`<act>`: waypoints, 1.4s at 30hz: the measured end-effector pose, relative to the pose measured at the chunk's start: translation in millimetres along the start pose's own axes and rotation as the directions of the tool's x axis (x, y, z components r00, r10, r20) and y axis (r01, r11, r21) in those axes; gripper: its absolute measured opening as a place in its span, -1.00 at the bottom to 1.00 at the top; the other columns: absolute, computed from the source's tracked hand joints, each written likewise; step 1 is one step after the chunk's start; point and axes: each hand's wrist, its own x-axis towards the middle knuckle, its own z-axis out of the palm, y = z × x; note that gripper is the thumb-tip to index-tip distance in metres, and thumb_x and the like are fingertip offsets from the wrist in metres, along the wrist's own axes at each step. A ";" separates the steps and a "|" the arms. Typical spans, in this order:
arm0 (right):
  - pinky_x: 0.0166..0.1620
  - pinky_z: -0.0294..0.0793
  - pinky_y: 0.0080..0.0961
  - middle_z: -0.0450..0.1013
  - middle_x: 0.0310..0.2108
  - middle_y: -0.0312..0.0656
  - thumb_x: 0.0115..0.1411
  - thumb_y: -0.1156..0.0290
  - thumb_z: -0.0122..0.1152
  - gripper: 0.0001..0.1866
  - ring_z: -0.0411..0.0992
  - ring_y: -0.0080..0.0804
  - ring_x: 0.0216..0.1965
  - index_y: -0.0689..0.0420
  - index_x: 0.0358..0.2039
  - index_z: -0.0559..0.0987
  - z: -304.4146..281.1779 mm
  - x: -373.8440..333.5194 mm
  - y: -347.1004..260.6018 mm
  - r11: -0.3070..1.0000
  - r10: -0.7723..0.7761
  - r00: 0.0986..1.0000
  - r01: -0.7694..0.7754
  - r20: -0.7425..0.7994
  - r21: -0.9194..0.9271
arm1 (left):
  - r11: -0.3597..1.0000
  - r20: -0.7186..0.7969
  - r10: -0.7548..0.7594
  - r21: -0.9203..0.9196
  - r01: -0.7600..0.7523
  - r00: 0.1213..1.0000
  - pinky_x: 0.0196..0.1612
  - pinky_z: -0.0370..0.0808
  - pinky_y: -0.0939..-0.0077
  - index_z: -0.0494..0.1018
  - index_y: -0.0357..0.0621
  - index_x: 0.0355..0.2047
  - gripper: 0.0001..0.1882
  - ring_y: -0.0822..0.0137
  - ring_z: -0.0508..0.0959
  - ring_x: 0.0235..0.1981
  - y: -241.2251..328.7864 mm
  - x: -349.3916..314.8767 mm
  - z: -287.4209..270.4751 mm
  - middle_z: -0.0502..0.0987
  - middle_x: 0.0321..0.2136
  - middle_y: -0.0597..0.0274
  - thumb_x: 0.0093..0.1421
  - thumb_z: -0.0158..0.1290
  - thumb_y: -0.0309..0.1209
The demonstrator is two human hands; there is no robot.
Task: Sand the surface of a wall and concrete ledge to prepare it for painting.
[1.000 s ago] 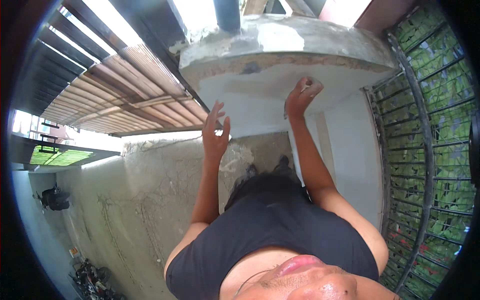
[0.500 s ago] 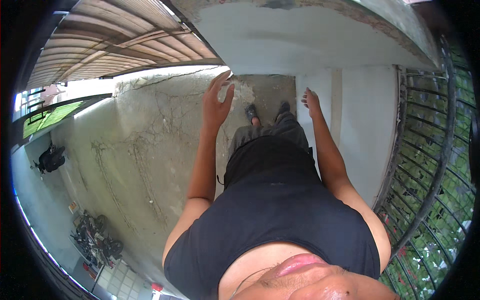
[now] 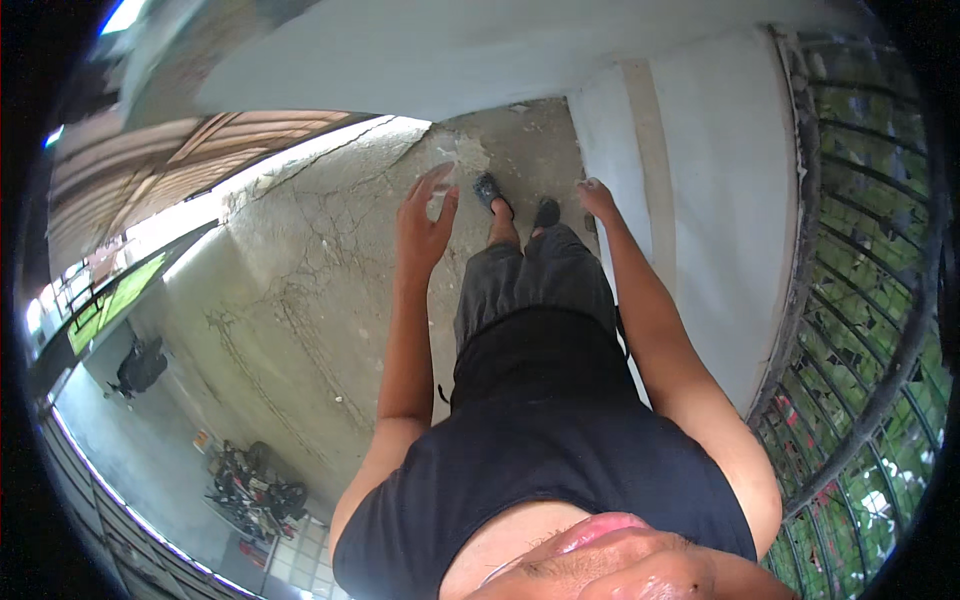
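Observation:
In the head view, my left hand (image 3: 427, 220) is raised in the air over the cracked concrete floor. Its fingers are stretched out, with the thumb apart, and it holds nothing. My right hand (image 3: 598, 200) hangs beside the white wall (image 3: 720, 190), its fingers curled in loosely. Nothing shows in it, though the inside of the palm is turned away. Neither hand appears to touch anything. Between them, lower down, are my feet in dark shoes, the left shoe (image 3: 487, 188) ahead of the right shoe (image 3: 546, 213).
Cracked concrete floor (image 3: 300, 270) spreads out to the left. A pale wall ledge (image 3: 400, 60) crosses ahead. At the right stands a black metal grille (image 3: 850, 300) with greenery behind it. Parked motorcycles (image 3: 255, 485) and a dark covered shape (image 3: 140, 365) are at far left, below a slatted panel (image 3: 200, 145).
The surroundings have swung round and the ledge ahead looks nearer. My left foot is now ahead. My right hand has moved inward and its fingers look more curled; my left stays raised.

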 end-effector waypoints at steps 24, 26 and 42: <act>0.13 0.47 -0.07 0.56 -0.03 0.16 0.38 0.00 0.02 -0.44 0.52 0.09 0.05 0.29 0.05 0.55 247.3 276.3 76.7 0.979 -0.053 0.992 0.074 0.114 -0.188 | 0.798 0.471 -0.500 -0.075 0.598 0.727 -0.06 0.56 0.28 0.52 -0.23 0.09 -0.64 0.01 0.67 -0.12 -343.1 -128.6 350.1 0.64 -0.12 -0.12 0.37 0.10 -0.32; 0.14 0.47 -0.06 0.55 0.01 0.17 0.38 -0.01 0.02 -0.43 0.51 0.10 0.07 0.28 0.07 0.55 267.8 311.0 91.7 0.964 -0.076 0.993 0.096 0.088 -0.248 | 0.776 0.459 -0.540 -0.054 0.629 0.705 -0.05 0.56 0.26 0.51 -0.25 0.09 -0.64 0.02 0.67 -0.12 -359.1 -138.9 370.9 0.63 -0.11 -0.12 0.37 0.10 -0.31; 0.42 0.16 -0.05 0.18 0.40 0.16 0.45 0.08 -0.06 -0.36 0.14 0.10 0.42 0.31 0.35 0.30 343.7 574.0 74.1 0.676 -0.114 0.967 0.243 0.227 -0.695 | 0.755 0.488 -0.573 0.002 0.656 0.658 0.11 0.49 0.16 0.38 -0.30 0.21 -0.48 -0.10 0.57 0.06 -422.8 -92.4 338.3 0.52 0.09 -0.23 0.29 0.17 -0.36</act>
